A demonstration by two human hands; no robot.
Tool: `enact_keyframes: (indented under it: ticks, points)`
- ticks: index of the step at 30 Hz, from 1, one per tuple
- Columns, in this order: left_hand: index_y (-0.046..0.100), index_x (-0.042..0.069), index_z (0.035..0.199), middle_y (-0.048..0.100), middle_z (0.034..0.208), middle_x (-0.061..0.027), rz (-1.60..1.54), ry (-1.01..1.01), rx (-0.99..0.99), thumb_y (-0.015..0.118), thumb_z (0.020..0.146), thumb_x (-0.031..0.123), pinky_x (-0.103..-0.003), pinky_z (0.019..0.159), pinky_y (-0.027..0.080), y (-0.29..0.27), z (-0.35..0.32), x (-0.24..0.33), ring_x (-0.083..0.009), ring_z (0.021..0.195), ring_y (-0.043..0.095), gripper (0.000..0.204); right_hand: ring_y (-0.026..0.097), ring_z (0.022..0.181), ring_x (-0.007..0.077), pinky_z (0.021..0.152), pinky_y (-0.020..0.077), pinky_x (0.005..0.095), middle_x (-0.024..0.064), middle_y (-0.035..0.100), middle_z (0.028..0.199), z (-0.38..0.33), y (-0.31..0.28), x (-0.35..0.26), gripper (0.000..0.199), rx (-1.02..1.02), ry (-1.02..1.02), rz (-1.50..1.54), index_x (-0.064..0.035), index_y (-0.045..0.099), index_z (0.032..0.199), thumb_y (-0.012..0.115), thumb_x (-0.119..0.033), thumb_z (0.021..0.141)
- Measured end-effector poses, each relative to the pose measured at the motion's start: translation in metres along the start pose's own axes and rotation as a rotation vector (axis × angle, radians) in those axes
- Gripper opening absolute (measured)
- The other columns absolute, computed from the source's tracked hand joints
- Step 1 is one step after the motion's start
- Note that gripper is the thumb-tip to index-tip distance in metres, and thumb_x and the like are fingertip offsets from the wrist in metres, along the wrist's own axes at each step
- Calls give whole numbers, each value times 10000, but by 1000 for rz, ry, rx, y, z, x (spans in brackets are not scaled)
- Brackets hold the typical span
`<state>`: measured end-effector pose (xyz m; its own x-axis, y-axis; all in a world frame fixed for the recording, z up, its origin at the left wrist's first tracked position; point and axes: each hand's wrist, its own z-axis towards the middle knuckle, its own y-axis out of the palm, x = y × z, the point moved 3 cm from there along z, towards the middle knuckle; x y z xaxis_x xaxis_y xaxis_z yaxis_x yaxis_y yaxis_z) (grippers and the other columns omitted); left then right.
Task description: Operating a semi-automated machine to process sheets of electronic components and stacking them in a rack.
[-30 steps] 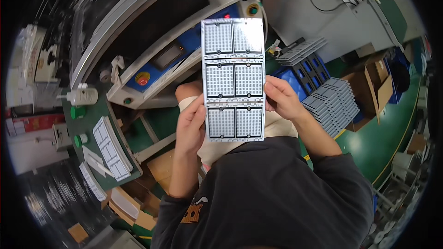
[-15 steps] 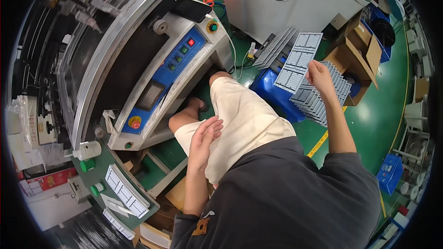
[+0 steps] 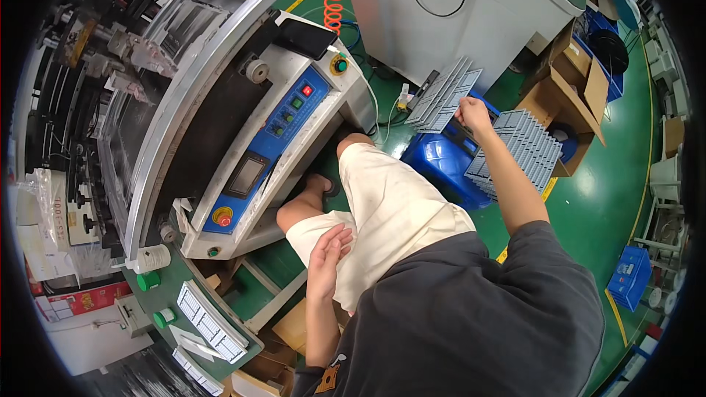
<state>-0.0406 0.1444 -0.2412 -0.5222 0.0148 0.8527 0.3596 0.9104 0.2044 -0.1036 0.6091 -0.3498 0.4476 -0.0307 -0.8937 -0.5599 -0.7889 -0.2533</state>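
My right hand [image 3: 473, 114] reaches forward, its fingers pinched at the near corner of a flat light-grey panel [image 3: 454, 105] with a printed grid pattern. The panel leans close beside several similar panels [image 3: 434, 95] standing in a slanted row. Part of its edge is hidden by my fingers. My left hand [image 3: 329, 254] hovers above my left thigh, fingers loosely bent and apart, with nothing in it. A second row of gridded panels [image 3: 518, 151] stands right of my right forearm.
A machine with a blue control panel [image 3: 268, 143] fills the left. A blue barrel-like container [image 3: 439, 160] sits below the panels, an open cardboard box [image 3: 562, 92] to the right. More sheets [image 3: 212, 321] and a white bottle [image 3: 152, 259] lie on the green table at lower left.
My right hand has carried the panel forward and left, from over the right row to beside the left row. My left hand stays nearly in place. The view has shifted slightly.
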Motion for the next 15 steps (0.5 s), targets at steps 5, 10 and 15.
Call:
enact_keyframes:
  ticks: [5,10,15]
  points:
    - [471,10,1319,585,1223,-109,-1,-22,7,445,1000,198,-312,951,426,2,6,-1,-171,1113,547,371,517,528,120,512,443,268,44,563,620,3,1,-8,325,7,30,-97,-17,564,738,427,-194,973]
    - [472,16,1321,585,1223,-107,27,-11,-35,448,999,200,-308,954,425,11,14,5,-169,1114,547,371,532,536,111,510,458,258,47,581,654,9,3,-11,322,-35,94,-132,-4,583,805,464,-248,979]
    - [468,20,1326,583,1230,-103,57,-7,-88,456,998,213,-308,958,422,18,29,6,-166,1114,549,381,518,532,93,506,454,230,37,579,690,8,14,-10,372,-66,131,121,11,580,974,528,-358,961]
